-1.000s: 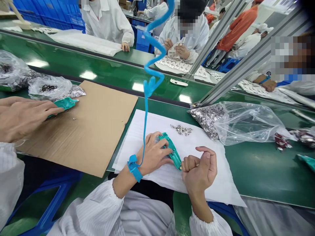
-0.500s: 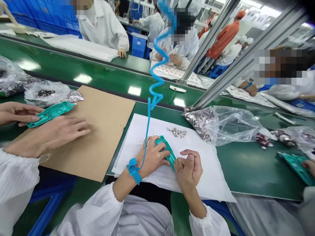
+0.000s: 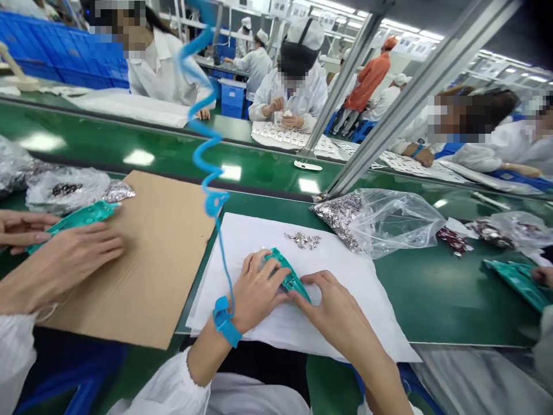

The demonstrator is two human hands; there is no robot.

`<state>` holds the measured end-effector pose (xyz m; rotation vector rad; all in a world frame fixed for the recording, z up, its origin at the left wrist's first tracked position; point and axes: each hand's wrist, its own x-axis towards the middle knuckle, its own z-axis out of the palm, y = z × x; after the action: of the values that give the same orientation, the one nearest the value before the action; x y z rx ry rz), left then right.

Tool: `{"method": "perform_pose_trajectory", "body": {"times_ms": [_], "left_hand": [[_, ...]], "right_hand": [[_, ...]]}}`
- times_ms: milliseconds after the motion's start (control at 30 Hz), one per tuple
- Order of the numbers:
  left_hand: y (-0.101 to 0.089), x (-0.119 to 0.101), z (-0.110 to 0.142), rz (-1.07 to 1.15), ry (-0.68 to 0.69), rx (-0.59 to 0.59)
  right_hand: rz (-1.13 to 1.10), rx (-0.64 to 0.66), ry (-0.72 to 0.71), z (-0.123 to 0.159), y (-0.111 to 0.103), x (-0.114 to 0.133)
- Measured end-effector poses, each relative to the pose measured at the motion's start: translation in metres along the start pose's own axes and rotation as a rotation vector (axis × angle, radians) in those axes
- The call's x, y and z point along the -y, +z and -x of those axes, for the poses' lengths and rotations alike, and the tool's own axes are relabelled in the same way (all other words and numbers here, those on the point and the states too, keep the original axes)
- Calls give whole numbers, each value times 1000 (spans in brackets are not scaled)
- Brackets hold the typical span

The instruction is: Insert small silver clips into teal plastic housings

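Observation:
My left hand (image 3: 256, 289) grips a teal plastic shell (image 3: 288, 275) lying on a white sheet (image 3: 363, 288). A blue wrist strap (image 3: 225, 323) with a coiled blue cord (image 3: 203, 144) circles that wrist. My right hand (image 3: 330, 305) lies flat, its fingertips pressing on the shell's near end. A small heap of silvery metal bits (image 3: 303, 240) lies on the sheet just beyond the shell.
A clear bag of silvery parts (image 3: 380, 219) lies right of the sheet. A cardboard sheet (image 3: 159, 253) is to the left, where a neighbour's hands (image 3: 60, 259) hold another teal shell (image 3: 75, 218). Another teal part (image 3: 514, 279) sits at far right. Workers sit across the green conveyor (image 3: 142, 144).
My right hand has gone from a fist to flat fingers pressing on the shell. The view has tilted upward. The neighbour's hands shifted over their teal shell.

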<state>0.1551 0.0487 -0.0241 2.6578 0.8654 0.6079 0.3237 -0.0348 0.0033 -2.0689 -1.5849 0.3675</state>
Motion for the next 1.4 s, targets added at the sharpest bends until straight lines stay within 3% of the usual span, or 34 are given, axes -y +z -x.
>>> {"method": "perform_pose_trajectory", "body": {"times_ms": [100, 233, 367, 500, 633, 1100, 1233, 1400], "left_hand": [[0, 2, 0, -18, 9, 6], [1, 5, -1, -18, 42, -13], [0, 5, -1, 22, 5, -20], [-2, 7, 0, 86, -115, -54], [-3, 8, -1, 146, -140, -91], [-13, 5, -1, 264, -133, -114], [-14, 3, -1, 272, -191, -186], [-12, 3, -1, 270, -129, -232]], "right_hand": [[43, 67, 46, -13, 3, 12], [192, 232, 124, -26, -11, 29], [223, 348, 90, -23, -22, 28], [232, 385, 98, -15, -17, 22], [179, 363, 155, -14, -12, 22], [-512, 458, 324, -4, -26, 2], [-932, 535, 496, 8, -28, -16], [-1388, 573, 597, 25, -26, -33]]}}
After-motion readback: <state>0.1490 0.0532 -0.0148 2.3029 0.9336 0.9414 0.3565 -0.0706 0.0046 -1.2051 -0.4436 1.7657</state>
